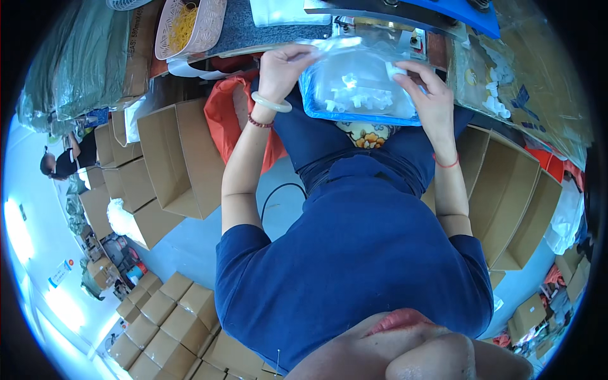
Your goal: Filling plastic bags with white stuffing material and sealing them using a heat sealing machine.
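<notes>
Over the tub (364, 118), a white part (393, 69) sat at the tips of the right hand (433, 96), pinched by thumb and finger. It looked light and hard, maybe a bit slippery, and not easy to break. Its sides seemed a good place to hold it. The left hand (280, 68) was off to its left and seemed to pinch some clear film (342, 44). The film looked thin, soft and floppy, so its edge seemed best to grab. More white bits (373, 100) lay in the tub, apart from both hands.
</notes>
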The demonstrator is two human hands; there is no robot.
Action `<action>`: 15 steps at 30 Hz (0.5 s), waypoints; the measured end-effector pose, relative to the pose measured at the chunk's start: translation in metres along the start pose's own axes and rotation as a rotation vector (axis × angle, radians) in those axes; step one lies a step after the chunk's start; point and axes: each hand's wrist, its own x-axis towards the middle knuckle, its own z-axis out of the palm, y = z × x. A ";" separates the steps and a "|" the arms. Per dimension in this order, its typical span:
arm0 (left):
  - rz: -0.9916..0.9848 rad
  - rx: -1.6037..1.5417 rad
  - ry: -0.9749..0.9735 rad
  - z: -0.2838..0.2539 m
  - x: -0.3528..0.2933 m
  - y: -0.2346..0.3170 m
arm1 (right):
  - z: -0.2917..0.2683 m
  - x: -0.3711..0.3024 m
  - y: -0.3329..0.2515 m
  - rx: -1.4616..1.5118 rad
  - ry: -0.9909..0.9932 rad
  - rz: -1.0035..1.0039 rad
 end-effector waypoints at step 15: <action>-0.317 -0.471 -0.683 0.038 -0.005 0.040 | -0.031 0.053 -0.020 -0.292 -0.448 -0.311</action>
